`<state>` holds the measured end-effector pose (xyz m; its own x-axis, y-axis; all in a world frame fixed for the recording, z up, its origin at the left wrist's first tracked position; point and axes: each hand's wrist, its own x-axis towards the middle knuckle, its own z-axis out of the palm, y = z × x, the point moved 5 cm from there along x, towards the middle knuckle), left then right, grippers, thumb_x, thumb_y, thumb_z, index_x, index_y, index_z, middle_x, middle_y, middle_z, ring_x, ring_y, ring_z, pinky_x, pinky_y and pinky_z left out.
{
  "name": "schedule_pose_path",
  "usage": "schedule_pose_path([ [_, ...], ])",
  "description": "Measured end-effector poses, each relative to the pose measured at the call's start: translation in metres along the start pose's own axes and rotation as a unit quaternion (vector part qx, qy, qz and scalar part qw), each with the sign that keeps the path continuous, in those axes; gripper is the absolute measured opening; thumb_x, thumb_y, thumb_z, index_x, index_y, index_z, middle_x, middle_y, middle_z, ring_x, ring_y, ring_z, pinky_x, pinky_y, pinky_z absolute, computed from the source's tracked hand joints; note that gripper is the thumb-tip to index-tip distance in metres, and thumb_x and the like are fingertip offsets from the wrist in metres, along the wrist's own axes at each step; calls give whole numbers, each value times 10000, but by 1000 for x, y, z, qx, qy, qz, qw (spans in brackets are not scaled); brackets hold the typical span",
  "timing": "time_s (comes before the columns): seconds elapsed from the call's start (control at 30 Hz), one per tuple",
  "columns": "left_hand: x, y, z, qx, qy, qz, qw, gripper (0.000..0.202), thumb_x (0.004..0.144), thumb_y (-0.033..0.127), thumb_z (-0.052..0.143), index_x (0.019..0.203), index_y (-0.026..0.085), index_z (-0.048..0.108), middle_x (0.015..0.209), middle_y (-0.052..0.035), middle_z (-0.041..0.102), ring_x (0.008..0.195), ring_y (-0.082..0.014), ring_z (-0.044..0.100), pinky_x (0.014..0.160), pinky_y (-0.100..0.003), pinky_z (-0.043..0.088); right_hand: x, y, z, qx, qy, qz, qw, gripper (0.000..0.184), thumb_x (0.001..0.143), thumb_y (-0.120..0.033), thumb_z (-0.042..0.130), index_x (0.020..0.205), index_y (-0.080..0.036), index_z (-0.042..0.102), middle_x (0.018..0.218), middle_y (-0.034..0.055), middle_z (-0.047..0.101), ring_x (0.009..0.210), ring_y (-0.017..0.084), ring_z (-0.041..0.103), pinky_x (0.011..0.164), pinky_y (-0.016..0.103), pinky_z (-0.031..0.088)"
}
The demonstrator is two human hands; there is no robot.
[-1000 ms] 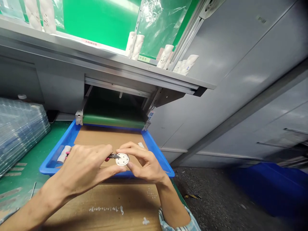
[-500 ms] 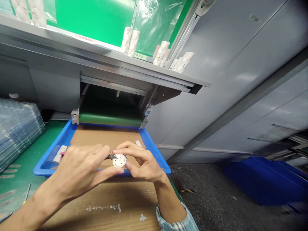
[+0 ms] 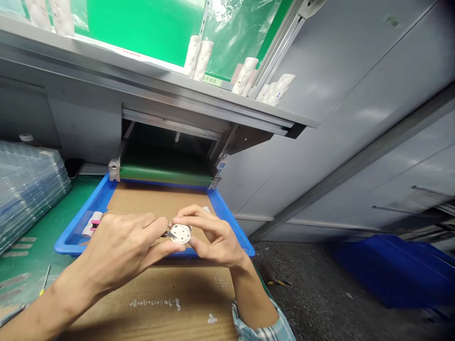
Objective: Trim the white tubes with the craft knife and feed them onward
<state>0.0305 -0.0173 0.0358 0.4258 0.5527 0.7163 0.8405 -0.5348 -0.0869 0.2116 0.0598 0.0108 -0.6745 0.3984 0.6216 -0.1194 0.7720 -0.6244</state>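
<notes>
My right hand (image 3: pixel 213 239) pinches a small round white disc (image 3: pixel 180 234) between thumb and fingers, just above the near rim of a blue tray (image 3: pixel 232 226). My left hand (image 3: pixel 122 248) is closed round a small cutter tool with a pink handle; its metal tip (image 3: pixel 168 233) touches the disc's left edge. Both hands hover over a brown cardboard sheet (image 3: pixel 159 298) on the bench. A white roll-like part (image 3: pixel 88 227) lies in the tray's left side.
A green conveyor belt (image 3: pixel 165 175) ends at the tray's far edge under a grey shelf holding white cylinders (image 3: pixel 199 59). Stacked clear plastic trays (image 3: pixel 28 182) stand at left on a green mat. Blue bins (image 3: pixel 391 270) sit on the floor at right.
The hands stay together on the disc; the view shifted slightly, and the tool tip remains at the disc's edge.
</notes>
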Motion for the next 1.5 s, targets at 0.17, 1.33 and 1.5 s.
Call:
schedule_pose_path([
  [0.17,-1,-2,0,-39,-3,-5,999,506,1186,506,343,784,252,514,579,59,601,448,-144,547,496,-332,256,1,1,1,37,-5,0,999,393,1061,-286,712,1453,-314,723,1289,95,740,1142,231,721,989,394,616],
  [1.33,-7,7,9,27,3,-55,998,451,1193,488,286,867,263,499,647,38,649,522,-199,643,527,-359,261,-3,-18,15,-168,209,-55,962,374,941,-58,757,1225,-272,640,1078,40,626,897,196,626,772,319,561],
  [1.5,-7,10,10,-15,-6,-52,999,417,1198,442,303,896,259,526,678,42,685,572,-193,675,556,-361,286,-6,-17,18,-193,240,-84,948,384,947,-59,752,1229,-279,614,1035,37,611,894,213,604,742,329,554],
])
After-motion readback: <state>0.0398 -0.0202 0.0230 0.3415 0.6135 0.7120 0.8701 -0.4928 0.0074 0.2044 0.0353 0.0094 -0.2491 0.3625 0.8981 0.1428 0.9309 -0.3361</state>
